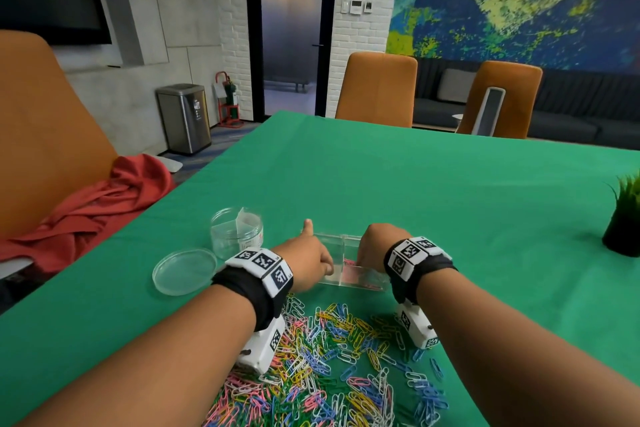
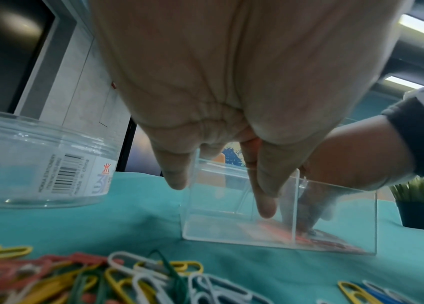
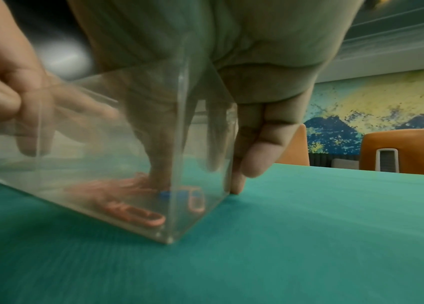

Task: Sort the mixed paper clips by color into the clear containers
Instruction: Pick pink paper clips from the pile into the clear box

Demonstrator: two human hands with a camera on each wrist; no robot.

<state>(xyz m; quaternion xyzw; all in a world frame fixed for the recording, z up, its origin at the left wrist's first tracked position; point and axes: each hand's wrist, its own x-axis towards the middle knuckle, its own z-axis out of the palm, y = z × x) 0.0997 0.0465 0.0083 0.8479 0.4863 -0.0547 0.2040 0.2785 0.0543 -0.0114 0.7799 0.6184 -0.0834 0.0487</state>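
Observation:
A clear divided box (image 1: 349,279) stands on the green cloth beyond the mixed pile of coloured paper clips (image 1: 329,357). My left hand (image 1: 311,263) pinches the box's left wall, one finger outside it and other fingers (image 2: 264,197) inside. My right hand (image 1: 372,248) reaches down into the right compartment. Its fingertips (image 3: 158,170) are bunched on the pink clips (image 3: 132,214) at the bottom, beside one blue clip (image 3: 171,194). One right finger (image 3: 257,156) stays outside the wall. The blurred wall hides whether those fingertips hold a clip.
An open round clear jar (image 1: 237,236) stands left of the box, with its lid (image 1: 185,270) lying flat nearer me. A potted plant (image 1: 623,222) is at the right edge. A red cloth (image 1: 97,208) lies over an orange chair at the left.

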